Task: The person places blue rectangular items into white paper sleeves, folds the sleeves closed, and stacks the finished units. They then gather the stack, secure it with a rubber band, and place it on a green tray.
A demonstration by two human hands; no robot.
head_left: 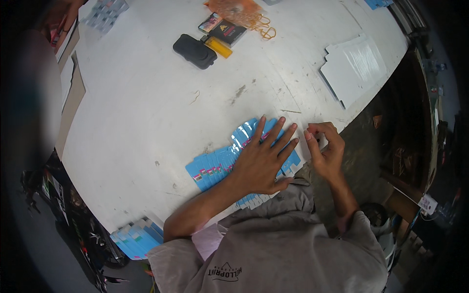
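My left hand lies flat with its fingers spread over a fanned row of blue flat cartons. The cartons overlap one another along the near edge of the white table, and pink and white marks show on them. Part of the row is hidden under my palm and forearm. Just right of the row, by the table edge, my right hand is curled, thumb and forefinger brought together at the tips. Whether anything small sits between those fingertips cannot be made out.
A dark pouch, a yellow lighter, a dark small box and an orange plastic bag lie at the far side. White flat sheets rest at the right. More blue cartons sit at the near left corner.
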